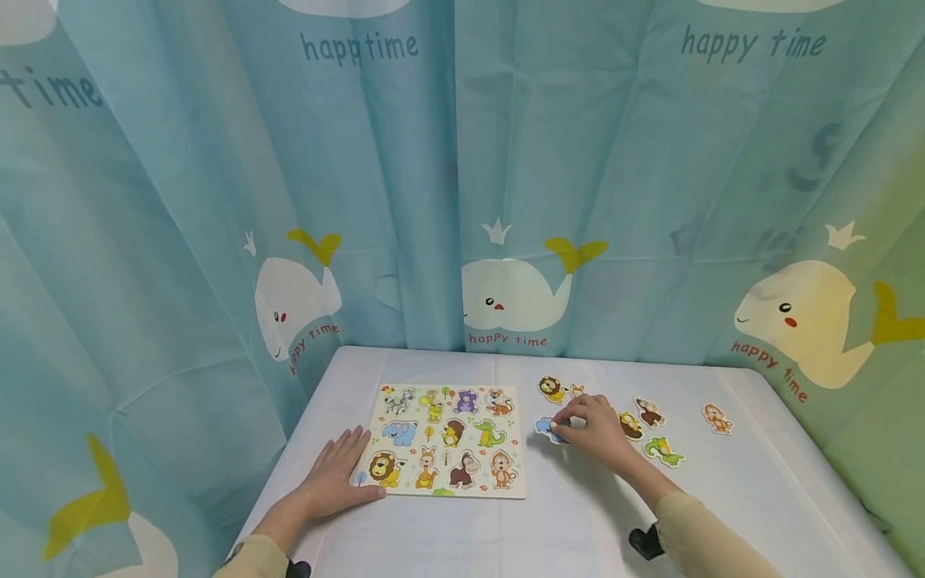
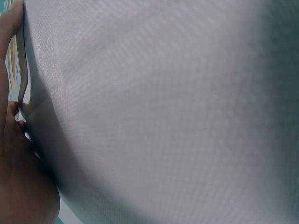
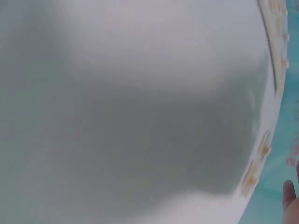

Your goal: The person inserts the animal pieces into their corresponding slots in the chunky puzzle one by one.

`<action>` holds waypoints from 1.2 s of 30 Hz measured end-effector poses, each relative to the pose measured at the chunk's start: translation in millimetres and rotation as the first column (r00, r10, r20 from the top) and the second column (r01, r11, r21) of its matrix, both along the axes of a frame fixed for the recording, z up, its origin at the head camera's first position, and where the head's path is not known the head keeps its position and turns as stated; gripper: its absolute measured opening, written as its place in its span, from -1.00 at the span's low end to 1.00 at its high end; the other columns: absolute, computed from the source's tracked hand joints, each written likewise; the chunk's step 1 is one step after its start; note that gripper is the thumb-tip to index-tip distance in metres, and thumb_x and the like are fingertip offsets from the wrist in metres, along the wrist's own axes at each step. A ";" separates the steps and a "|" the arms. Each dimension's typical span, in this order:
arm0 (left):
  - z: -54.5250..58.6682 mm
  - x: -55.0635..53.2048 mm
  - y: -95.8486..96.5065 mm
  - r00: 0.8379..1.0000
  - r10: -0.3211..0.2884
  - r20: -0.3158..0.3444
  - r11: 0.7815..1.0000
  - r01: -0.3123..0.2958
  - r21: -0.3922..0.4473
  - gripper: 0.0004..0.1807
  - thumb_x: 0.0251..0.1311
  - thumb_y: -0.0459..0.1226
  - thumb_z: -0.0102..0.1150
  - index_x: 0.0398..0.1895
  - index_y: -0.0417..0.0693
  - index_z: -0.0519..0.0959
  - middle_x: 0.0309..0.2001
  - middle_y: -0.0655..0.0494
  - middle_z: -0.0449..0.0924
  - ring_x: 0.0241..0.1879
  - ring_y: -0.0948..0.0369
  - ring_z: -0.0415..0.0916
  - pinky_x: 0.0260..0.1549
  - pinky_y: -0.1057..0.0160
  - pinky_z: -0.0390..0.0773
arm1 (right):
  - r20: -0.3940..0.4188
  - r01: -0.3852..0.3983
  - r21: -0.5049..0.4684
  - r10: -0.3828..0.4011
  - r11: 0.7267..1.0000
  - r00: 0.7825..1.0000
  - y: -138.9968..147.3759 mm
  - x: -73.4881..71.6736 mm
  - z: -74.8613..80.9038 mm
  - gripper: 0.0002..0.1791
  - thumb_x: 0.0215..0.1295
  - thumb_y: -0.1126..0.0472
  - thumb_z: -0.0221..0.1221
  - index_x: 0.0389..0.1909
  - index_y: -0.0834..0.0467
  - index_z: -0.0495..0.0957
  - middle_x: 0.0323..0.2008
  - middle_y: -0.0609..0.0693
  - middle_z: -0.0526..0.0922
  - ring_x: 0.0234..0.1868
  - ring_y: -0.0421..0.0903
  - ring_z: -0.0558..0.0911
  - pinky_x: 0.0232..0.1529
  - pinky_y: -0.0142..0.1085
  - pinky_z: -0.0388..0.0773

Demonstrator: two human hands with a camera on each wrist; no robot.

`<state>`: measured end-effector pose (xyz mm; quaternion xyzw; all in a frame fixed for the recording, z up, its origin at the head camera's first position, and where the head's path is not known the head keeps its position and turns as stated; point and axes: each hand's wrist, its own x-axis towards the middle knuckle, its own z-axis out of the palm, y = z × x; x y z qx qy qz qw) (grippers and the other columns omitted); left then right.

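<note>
A wooden animal puzzle board (image 1: pixel 448 413) lies flat on the table, its animal pictures in rows. My left hand (image 1: pixel 334 475) rests along the board's left side with fingers extended, its thumb by the lower left corner. In the left wrist view part of that hand (image 2: pixel 25 186) shows beside the board's edge. Right of the board, my right hand (image 1: pixel 594 429) pinches a blue elephant puzzle piece (image 1: pixel 543 427) by its small knob. The hand partly covers this piece. Whether the piece touches the table, I cannot tell. Only fingertips of the right hand (image 3: pixel 290 205) show in the right wrist view.
Around the right hand lie loose pieces: a lion (image 1: pixel 551 389), a partly hidden kangaroo (image 1: pixel 576 391), a hedgehog (image 1: pixel 630 425), a gorilla (image 1: pixel 649 412), a crocodile (image 1: pixel 662 452) and, farther right, a monkey (image 1: pixel 718 418). A blue whale-print curtain (image 1: pixel 535 160) hangs behind the white table (image 1: pixel 571 522).
</note>
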<state>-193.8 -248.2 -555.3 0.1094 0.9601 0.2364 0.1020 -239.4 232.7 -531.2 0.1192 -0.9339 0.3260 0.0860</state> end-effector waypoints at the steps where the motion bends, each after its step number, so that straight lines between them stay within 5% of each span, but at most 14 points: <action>1: -0.6 -0.3 -0.4 1.000 -0.001 0.001 1.000 0.001 0.000 0.31 -0.02 0.38 0.35 0.62 -0.21 0.06 0.62 -0.21 -0.05 0.60 -0.17 -0.22 0.53 -0.24 -0.27 | 0.002 -0.003 -0.007 0.003 1.000 1.000 -5.0 -1.8 1.5 -0.89 0.14 0.12 0.50 -0.40 -0.15 0.75 -0.24 -0.20 0.60 0.02 -0.01 0.44 0.01 -0.04 0.39; 14: 0.5 0.6 -0.8 1.000 -0.002 0.004 1.000 0.002 -0.002 0.32 -0.03 0.40 0.34 0.62 -0.20 0.05 0.62 -0.20 -0.05 0.60 -0.17 -0.22 0.53 -0.24 -0.25 | -0.068 -0.057 -0.061 0.052 0.997 0.996 -79.0 -19.6 14.2 -0.91 0.15 0.08 0.50 -0.43 -0.15 0.75 -0.28 -0.25 0.60 -0.04 -0.07 0.50 0.14 0.05 0.41; 19: 1.8 1.5 -0.5 1.000 0.000 0.003 1.000 0.000 0.001 0.32 -0.03 0.39 0.35 0.62 -0.20 0.06 0.62 -0.20 -0.04 0.60 -0.17 -0.21 0.53 -0.24 -0.25 | -0.032 -0.060 -0.093 0.057 0.994 0.998 -108.2 -21.9 19.4 -0.92 0.15 0.04 0.50 -0.42 -0.14 0.77 -0.27 -0.24 0.60 -0.05 -0.09 0.44 -0.01 -0.06 0.42; 25: 3.2 1.7 -0.4 1.000 -0.002 0.003 1.000 0.002 0.001 0.31 -0.02 0.38 0.35 0.62 -0.21 0.06 0.61 -0.21 -0.04 0.60 -0.17 -0.21 0.53 -0.25 -0.24 | 0.013 -0.071 -0.085 0.072 0.994 0.997 -141.0 -24.3 21.7 -0.91 0.17 0.00 0.48 -0.40 -0.11 0.78 -0.21 -0.19 0.61 0.00 -0.07 0.42 0.04 -0.04 0.41; 36: 0.6 0.1 -2.2 1.000 -0.007 -0.001 1.000 0.007 -0.006 0.30 0.00 0.39 0.33 0.62 -0.20 0.06 0.62 -0.20 -0.04 0.60 -0.16 -0.21 0.53 -0.24 -0.24 | -0.003 -0.105 -0.041 0.105 0.994 0.994 -188.9 -26.2 15.2 -0.87 0.18 -0.05 0.47 -0.39 -0.10 0.80 -0.25 -0.19 0.60 -0.09 -0.10 0.41 -0.08 -0.15 0.39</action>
